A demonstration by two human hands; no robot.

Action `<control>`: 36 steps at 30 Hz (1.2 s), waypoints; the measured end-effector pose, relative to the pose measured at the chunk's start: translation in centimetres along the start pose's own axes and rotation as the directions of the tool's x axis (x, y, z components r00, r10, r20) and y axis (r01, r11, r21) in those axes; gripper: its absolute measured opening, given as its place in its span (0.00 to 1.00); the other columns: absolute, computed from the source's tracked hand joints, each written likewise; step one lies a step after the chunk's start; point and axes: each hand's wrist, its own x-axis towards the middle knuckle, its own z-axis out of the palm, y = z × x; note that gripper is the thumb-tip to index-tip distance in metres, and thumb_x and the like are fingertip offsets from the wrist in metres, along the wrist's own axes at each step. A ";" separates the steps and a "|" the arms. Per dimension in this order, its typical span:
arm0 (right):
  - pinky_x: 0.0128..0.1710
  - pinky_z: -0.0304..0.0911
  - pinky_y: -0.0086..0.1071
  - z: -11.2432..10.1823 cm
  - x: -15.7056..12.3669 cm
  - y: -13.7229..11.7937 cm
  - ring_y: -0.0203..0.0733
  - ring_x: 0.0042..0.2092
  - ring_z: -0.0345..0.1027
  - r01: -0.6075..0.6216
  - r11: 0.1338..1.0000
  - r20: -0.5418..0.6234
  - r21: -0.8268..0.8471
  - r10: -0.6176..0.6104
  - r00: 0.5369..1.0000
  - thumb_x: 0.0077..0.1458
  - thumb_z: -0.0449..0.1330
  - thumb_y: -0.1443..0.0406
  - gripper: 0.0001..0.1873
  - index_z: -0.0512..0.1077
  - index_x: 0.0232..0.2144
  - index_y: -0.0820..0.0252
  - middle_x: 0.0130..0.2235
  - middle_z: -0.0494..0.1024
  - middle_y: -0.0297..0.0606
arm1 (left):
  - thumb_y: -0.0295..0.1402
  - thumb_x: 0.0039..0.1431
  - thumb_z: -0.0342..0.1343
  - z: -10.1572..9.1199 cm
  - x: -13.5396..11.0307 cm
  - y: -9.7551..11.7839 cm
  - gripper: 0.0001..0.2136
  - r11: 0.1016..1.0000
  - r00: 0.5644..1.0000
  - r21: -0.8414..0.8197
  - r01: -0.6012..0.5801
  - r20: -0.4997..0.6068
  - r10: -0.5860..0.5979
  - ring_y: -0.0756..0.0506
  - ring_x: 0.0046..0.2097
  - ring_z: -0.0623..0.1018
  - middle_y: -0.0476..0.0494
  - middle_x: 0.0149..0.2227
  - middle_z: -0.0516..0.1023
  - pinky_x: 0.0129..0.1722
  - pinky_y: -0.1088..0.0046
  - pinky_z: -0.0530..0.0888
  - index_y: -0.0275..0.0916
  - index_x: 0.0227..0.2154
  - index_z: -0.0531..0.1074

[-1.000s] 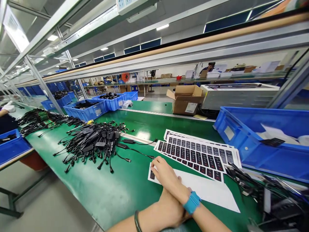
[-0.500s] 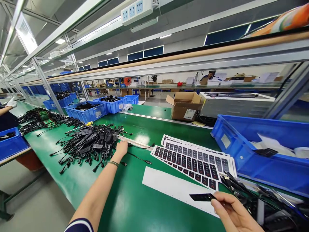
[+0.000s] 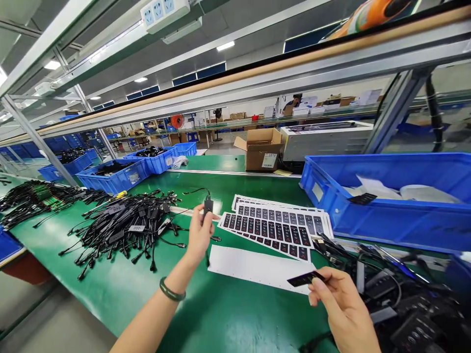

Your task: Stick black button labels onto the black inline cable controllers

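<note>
My left hand [image 3: 200, 233] is closed round a small black cable controller [image 3: 208, 206], held up above the green bench with its thin cable trailing. Between the thumb and fingers of my right hand [image 3: 336, 296] is a dark label sticker [image 3: 303, 279], pinched by one end and tilted. Sheets of dark printed labels [image 3: 268, 228] lie fanned beyond the hands. A white blank backing strip [image 3: 253, 267] lies in front of them, partly behind the sticker. To the left of my left hand spreads a heap of black cabled controllers [image 3: 125, 220].
More black cabled units [image 3: 415, 314] are piled at the right, below a large blue bin [image 3: 390, 225] holding white sheets. Smaller blue bins [image 3: 114, 179] and an open cardboard box [image 3: 263, 152] stand at the back. A metal rail [image 3: 221, 100] crosses above the bench.
My left hand has lifted a black cable controller from beside the heap and brought it up and rightward. My right hand still pinches the label sticker. The view has shifted to the right.
</note>
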 end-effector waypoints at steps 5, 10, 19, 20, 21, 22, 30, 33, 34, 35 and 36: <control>0.26 0.61 0.30 0.2 -0.3 -1.4 0.34 0.24 0.63 0.003 0.999 0.001 0.051 -0.003 1.000 0.58 0.59 0.51 0.16 0.66 0.39 0.54 0.29 0.69 0.30 | 0.33 0.50 0.63 5.0 -8.3 0.3 0.24 0.709 0.807 -0.432 0.558 0.482 -0.341 0.53 0.30 0.73 0.46 0.37 0.75 0.30 0.78 0.68 0.39 0.50 0.65; 0.23 0.59 0.28 0.8 -0.5 -2.7 0.32 0.22 0.61 -0.056 0.990 0.037 0.131 0.052 0.998 0.58 0.60 0.53 0.13 0.66 0.37 0.54 0.28 0.65 0.28 | 0.35 0.43 0.69 6.2 -12.5 -1.8 0.32 0.575 0.550 -0.252 0.778 0.716 -0.430 0.47 0.33 0.80 0.41 0.40 0.76 0.28 0.75 0.72 0.38 0.53 0.67; 0.19 0.62 0.25 2.1 -1.8 -2.4 0.32 0.23 0.59 -0.297 0.951 0.221 0.091 0.271 0.937 0.51 0.65 0.53 0.16 0.69 0.34 0.58 0.26 0.63 0.28 | 0.28 0.38 0.72 6.0 -13.6 -1.3 0.36 0.501 0.379 -0.156 0.851 0.843 -0.382 0.40 0.40 0.81 0.37 0.39 0.79 0.39 0.66 0.75 0.39 0.55 0.70; 0.19 0.63 0.25 2.1 -2.0 -2.3 0.32 0.24 0.59 -0.315 0.945 0.242 0.088 0.286 0.927 0.51 0.65 0.53 0.16 0.69 0.35 0.58 0.26 0.63 0.28 | 0.28 0.38 0.72 5.9 -13.7 -1.3 0.36 0.497 0.372 -0.151 0.854 0.846 -0.381 0.39 0.41 0.81 0.37 0.39 0.80 0.39 0.64 0.75 0.40 0.55 0.69; 0.19 0.63 0.25 2.1 -2.0 -2.2 0.32 0.24 0.60 -0.329 0.940 0.262 0.084 0.298 0.918 0.51 0.66 0.53 0.16 0.69 0.35 0.57 0.26 0.63 0.28 | 0.28 0.38 0.72 5.9 -13.7 -1.3 0.36 0.496 0.367 -0.147 0.856 0.848 -0.382 0.39 0.41 0.81 0.38 0.38 0.80 0.40 0.63 0.75 0.40 0.55 0.69; 0.19 0.64 0.25 2.1 -2.1 -2.2 0.33 0.24 0.60 -0.343 0.936 0.280 0.080 0.309 0.909 0.51 0.66 0.53 0.17 0.69 0.35 0.57 0.26 0.64 0.29 | 0.28 0.38 0.72 5.8 -13.7 -1.3 0.36 0.496 0.362 -0.141 0.857 0.850 -0.384 0.39 0.41 0.81 0.38 0.38 0.80 0.41 0.63 0.75 0.40 0.55 0.70; 0.21 0.69 0.28 2.3 -1.9 -3.2 0.34 0.24 0.63 -0.372 0.925 0.302 0.078 0.334 0.893 0.48 0.67 0.50 0.19 0.70 0.32 0.57 0.25 0.64 0.29 | 0.29 0.40 0.72 5.7 -13.6 -1.1 0.35 0.498 0.353 -0.126 0.858 0.849 -0.393 0.37 0.43 0.81 0.37 0.36 0.80 0.42 0.62 0.75 0.39 0.55 0.69; 0.21 0.68 0.27 2.4 -1.9 -3.4 0.34 0.24 0.63 -0.346 0.936 0.299 0.056 0.315 0.901 0.48 0.66 0.49 0.20 0.70 0.32 0.57 0.25 0.64 0.30 | 0.28 0.41 0.71 5.7 -13.6 -1.1 0.35 0.500 0.352 -0.127 0.856 0.853 -0.385 0.36 0.43 0.81 0.37 0.37 0.80 0.42 0.60 0.75 0.39 0.56 0.69; 0.21 0.68 0.27 2.4 -1.9 -3.4 0.34 0.24 0.63 -0.337 0.940 0.296 0.048 0.309 0.904 0.48 0.66 0.48 0.20 0.70 0.31 0.57 0.25 0.64 0.30 | 0.28 0.41 0.71 5.6 -13.6 -1.2 0.35 0.500 0.351 -0.128 0.857 0.855 -0.383 0.36 0.44 0.81 0.37 0.37 0.81 0.43 0.60 0.75 0.39 0.56 0.69; 0.21 0.68 0.27 2.4 -1.9 -3.4 0.34 0.24 0.63 -0.329 0.943 0.294 0.042 0.303 0.906 0.48 0.65 0.48 0.20 0.70 0.31 0.57 0.25 0.64 0.30 | 0.28 0.42 0.71 5.6 -13.6 -1.2 0.35 0.499 0.350 -0.128 0.857 0.856 -0.381 0.36 0.44 0.81 0.37 0.37 0.81 0.43 0.59 0.75 0.39 0.56 0.68; 0.21 0.68 0.26 2.3 -1.9 -3.4 0.35 0.24 0.63 -0.324 0.945 0.292 0.041 0.299 0.909 0.49 0.65 0.49 0.20 0.70 0.31 0.57 0.25 0.64 0.30 | 0.28 0.42 0.71 5.6 -13.6 -1.2 0.34 0.498 0.350 -0.129 0.857 0.856 -0.381 0.36 0.44 0.81 0.38 0.37 0.81 0.44 0.59 0.75 0.39 0.56 0.68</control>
